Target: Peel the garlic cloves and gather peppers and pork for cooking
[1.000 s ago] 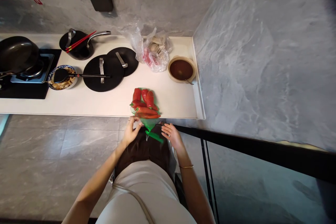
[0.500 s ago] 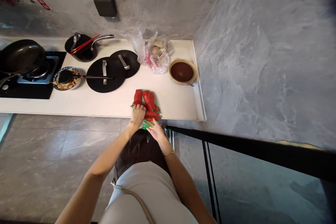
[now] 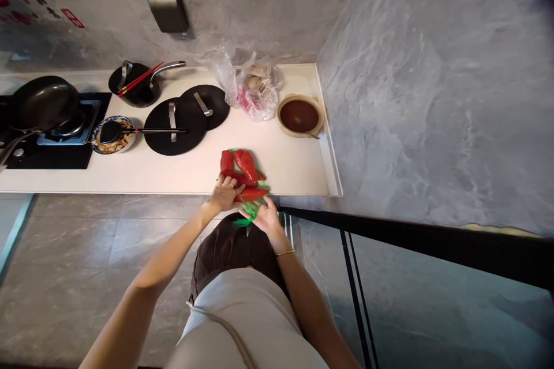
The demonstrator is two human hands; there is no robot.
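Several large red peppers lie in a cluster on a green plastic bag near the counter's front edge. My left hand is closed over the near peppers from the left, its fingers curled on one and its thumb reaching toward the nearest red pepper. My right hand, palm up just off the counter edge, has the loose end of the bag across its fingers, with its thumb raised apart. Part of the bag is hidden under the peppers and the fingers.
A clay bowl of dark brown liquid and a clear plastic bag stand behind the peppers. Left are two black lids, a bowl of food with a ladle, a saucepan with red chopsticks, and a wok.
My left hand has opened slightly and shifted toward the near peppers. My right hand has moved a little right and down, drawing out more of the green bag. The nearest pepper shows more fully.
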